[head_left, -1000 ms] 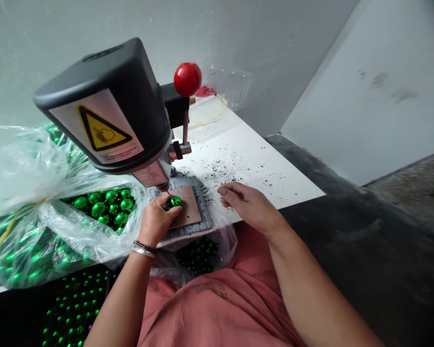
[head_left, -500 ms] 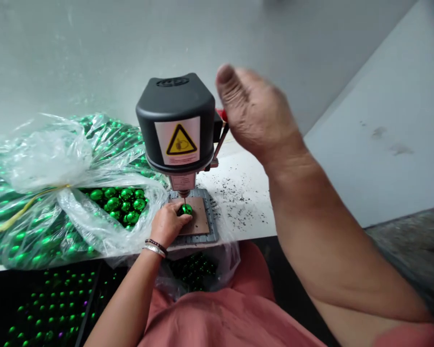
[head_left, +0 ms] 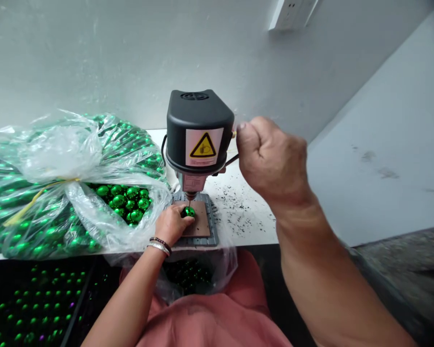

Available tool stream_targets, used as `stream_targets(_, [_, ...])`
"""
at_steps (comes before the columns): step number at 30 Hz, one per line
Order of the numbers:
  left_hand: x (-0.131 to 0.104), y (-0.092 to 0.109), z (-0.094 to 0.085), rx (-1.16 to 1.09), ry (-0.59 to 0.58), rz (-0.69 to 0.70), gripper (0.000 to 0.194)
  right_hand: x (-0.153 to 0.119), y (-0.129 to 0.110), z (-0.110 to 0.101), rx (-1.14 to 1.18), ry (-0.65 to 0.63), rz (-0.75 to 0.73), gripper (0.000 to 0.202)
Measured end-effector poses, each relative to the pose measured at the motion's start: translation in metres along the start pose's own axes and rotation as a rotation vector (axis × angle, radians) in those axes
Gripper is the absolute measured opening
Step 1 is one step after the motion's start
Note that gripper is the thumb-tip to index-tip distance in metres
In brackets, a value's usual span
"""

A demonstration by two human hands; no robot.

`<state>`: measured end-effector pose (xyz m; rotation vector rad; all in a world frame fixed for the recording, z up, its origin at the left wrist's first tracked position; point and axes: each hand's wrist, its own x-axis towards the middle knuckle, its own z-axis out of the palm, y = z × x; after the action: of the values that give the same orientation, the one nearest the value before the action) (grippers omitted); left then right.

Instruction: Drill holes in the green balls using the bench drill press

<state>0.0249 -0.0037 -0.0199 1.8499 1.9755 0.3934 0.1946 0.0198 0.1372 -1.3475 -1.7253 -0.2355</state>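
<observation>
Pinched between the thumb and fingers of my left hand [head_left: 173, 222] is a shiny green ball [head_left: 190, 212], resting on a brown board [head_left: 200, 229] over a grey base plate [head_left: 213, 226]. The thin bit of a black drill press [head_left: 198, 111] points down onto the ball's top and appears to touch it. My right hand [head_left: 273, 159] is closed round the end of the press's lever [head_left: 232, 160], at the right of the machine; the grip itself is hidden in the fist.
A clear plastic bag [head_left: 60, 154] full of green balls lies left of the press. Dark shavings [head_left: 235, 207] litter the white table [head_left: 264, 230]. Below the edge are an open plastic bag [head_left: 220, 272] and dark trays with green balls [head_left: 39, 303]. A socket strip [head_left: 292, 13] hangs on the wall.
The view has shifted, so the press appears further right and lower. My right hand has turned and closed more tightly round the lever's end. My left hand still holds the ball under the bit.
</observation>
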Motion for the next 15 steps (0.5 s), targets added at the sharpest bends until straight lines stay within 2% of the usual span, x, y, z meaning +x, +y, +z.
stream_targets(6, [0.000,-0.002,0.002,-0.026,0.002,-0.006,0.034,-0.053,0.004,0.003,-0.143,0.151,-0.115,0.027])
stream_targets(11, [-0.001,0.000,0.001,-0.037,0.000,-0.002,0.032,-0.077,0.014,0.016,-0.165,0.241,-0.220,0.016])
stream_targets(15, [0.000,-0.001,0.002,-0.006,0.022,0.011,0.036,-0.090,0.017,0.025,-0.134,0.306,-0.202,0.008])
